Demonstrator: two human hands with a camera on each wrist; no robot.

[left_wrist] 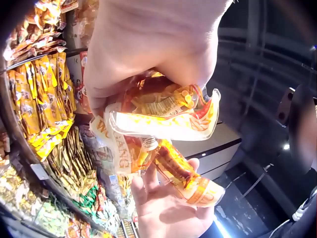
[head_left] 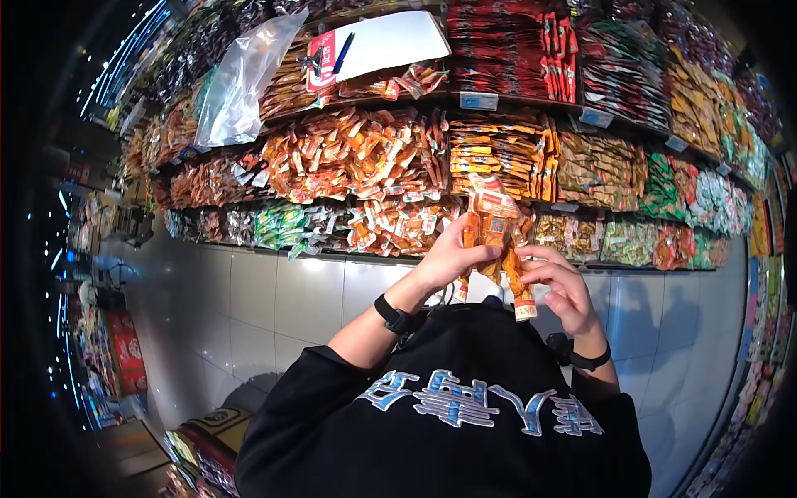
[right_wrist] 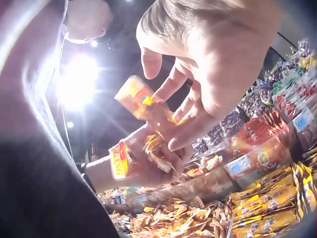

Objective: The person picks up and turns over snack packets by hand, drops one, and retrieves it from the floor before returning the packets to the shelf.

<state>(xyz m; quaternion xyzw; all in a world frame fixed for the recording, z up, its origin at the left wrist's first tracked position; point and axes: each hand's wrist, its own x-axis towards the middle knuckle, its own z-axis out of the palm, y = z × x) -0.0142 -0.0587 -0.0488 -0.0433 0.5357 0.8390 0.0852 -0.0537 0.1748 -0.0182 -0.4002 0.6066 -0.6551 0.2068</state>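
Observation:
Several orange snack packets [head_left: 496, 226] with red and white ends are bunched in the left hand [head_left: 447, 256], thumb across their front. In the left wrist view the left hand [left_wrist: 153, 44] grips them from above, one packet [left_wrist: 183, 173] slanting down toward the other palm. The right hand [head_left: 558, 286] is beside the bunch with fingers loosely bent, its fingertips at the lower right packet. The right wrist view shows the right hand [right_wrist: 213, 59] with fingers spread against the packets; whether it bears any weight cannot be told.
Tiered shelves hold rows of packets, with loose orange ones [head_left: 357, 153] at centre left and yellow ones [head_left: 498, 158] beside them. On the top tier lie a clear plastic bag [head_left: 249, 83] and a clipboard with white paper [head_left: 398, 41] and a pen [head_left: 344, 52]. Tiled floor [head_left: 307, 295] lies below.

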